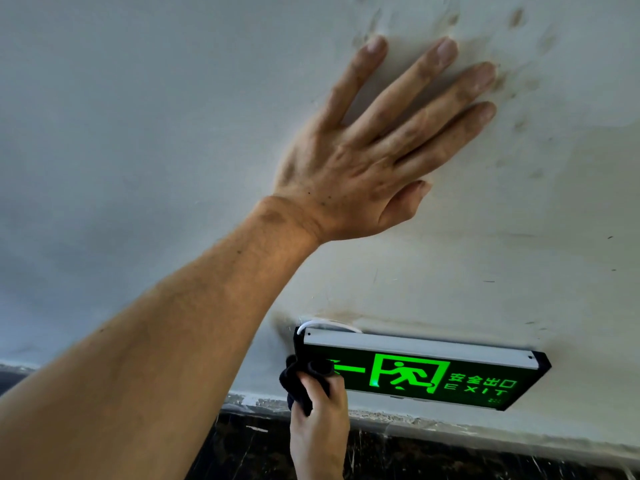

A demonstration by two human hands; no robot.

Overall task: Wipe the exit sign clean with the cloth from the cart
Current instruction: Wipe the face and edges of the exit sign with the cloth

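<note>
A lit green exit sign (450, 377) with a silver top bar is fixed low on the white wall, just above the dark skirting. My right hand (320, 420) reaches up from below and grips a bunched dark cloth (304, 379), which is pressed against the sign's left end. My left hand (374, 143) lies flat on the wall well above the sign, fingers spread, holding nothing. My left forearm crosses the view from the lower left.
The white wall (536, 237) carries grey smudges near my left fingertips and above the sign. A thin white cable (322, 322) loops out at the sign's top left corner. Dark marbled skirting (450, 459) runs along the bottom.
</note>
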